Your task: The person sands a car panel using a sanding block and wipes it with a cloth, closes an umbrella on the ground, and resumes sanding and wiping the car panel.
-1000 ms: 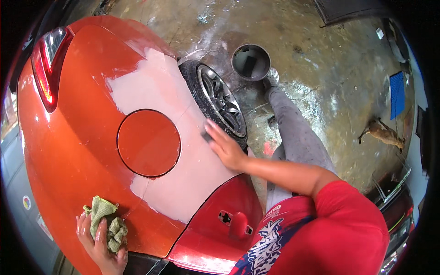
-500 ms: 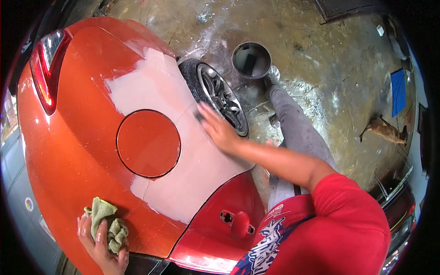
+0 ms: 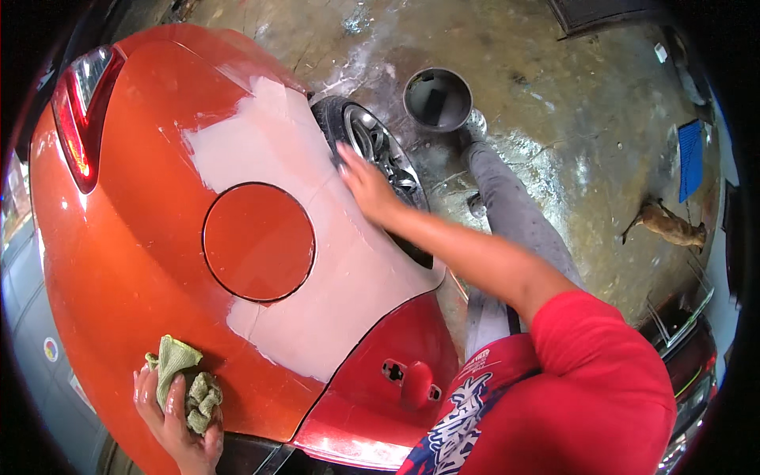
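At the lower left, my left hand (image 3: 178,423) grips a damp, crumpled yellow-green cloth (image 3: 176,358) against the orange car body (image 3: 134,261). My right hand (image 3: 366,186) reaches across to the edge of the pale pinkish primed patch (image 3: 273,150), just above the wheel (image 3: 380,146). Its fingers press a small dark pad flat on the panel; most of the pad is hidden under them. A round fuel flap (image 3: 259,242) in orange-red lies between my two hands, its left side bordering orange paint and its right side the primer.
A dark bucket (image 3: 437,100) of liquid stands on the wet floor by my foot. The red door (image 3: 372,388) with its handle opening is nearest me. A lit tail light (image 3: 79,119) is at far left. A brown dog (image 3: 669,225) lies right, below a blue mat (image 3: 689,161).
My right hand has slid away from me along the primed panel, closer to the wheel arch edge. My left hand and its cloth stay nearly still.
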`<action>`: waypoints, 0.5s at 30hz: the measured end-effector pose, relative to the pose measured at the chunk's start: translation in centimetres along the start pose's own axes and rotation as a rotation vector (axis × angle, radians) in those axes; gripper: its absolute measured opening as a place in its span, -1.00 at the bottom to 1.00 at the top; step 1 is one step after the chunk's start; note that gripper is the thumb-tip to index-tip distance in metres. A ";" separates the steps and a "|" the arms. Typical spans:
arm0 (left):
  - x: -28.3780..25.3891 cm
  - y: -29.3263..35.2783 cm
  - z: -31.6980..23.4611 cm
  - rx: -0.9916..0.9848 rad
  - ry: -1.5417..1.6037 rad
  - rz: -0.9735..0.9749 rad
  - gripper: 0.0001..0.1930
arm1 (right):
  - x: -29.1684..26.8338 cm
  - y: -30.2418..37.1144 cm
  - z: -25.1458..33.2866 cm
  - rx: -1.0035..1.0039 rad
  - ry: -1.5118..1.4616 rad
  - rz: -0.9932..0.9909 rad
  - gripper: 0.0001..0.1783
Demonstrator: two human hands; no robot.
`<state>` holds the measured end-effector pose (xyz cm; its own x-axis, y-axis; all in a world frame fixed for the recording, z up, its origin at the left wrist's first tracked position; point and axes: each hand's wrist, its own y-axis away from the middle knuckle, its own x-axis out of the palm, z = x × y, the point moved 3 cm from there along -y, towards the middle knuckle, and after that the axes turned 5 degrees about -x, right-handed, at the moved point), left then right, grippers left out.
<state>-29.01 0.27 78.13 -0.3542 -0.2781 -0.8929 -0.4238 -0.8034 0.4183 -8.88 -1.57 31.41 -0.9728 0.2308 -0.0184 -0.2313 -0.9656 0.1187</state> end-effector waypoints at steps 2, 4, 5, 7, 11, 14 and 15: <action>-0.8 0.4 -0.3 -0.002 -0.050 0.005 -0.40 | 1.7 -4.6 0.1 -0.034 -0.055 -0.001 -0.42; -1.0 0.7 -0.1 -0.008 -0.043 0.004 -0.41 | 2.1 -1.4 0.5 -0.035 -0.073 0.026 -0.43; 0.0 0.9 0.6 -0.006 -0.012 -0.015 -0.42 | 1.7 0.9 0.6 -0.044 -0.061 0.050 -0.43; -0.1 1.3 0.9 -0.007 -0.012 -0.003 -0.43 | 0.7 8.9 2.4 0.032 -0.056 0.130 -0.43; -0.5 1.4 0.2 -0.076 -0.063 0.004 -0.43 | 0.1 9.8 2.5 0.014 -0.078 0.147 -0.43; -0.4 0.1 -0.5 -0.021 -0.064 -0.017 -0.43 | 0.9 -2.8 0.5 -0.079 -0.033 0.033 -0.42; -0.3 0.1 -0.5 -0.014 -0.065 -0.005 -0.43 | 0.9 -5.8 0.8 -0.108 0.009 0.029 -0.42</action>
<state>-28.54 0.01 78.39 -0.4055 -0.2402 -0.8820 -0.4142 -0.8118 0.4115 -8.38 4.36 31.48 -0.9791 0.2020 -0.0255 -0.2023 -0.9793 0.0119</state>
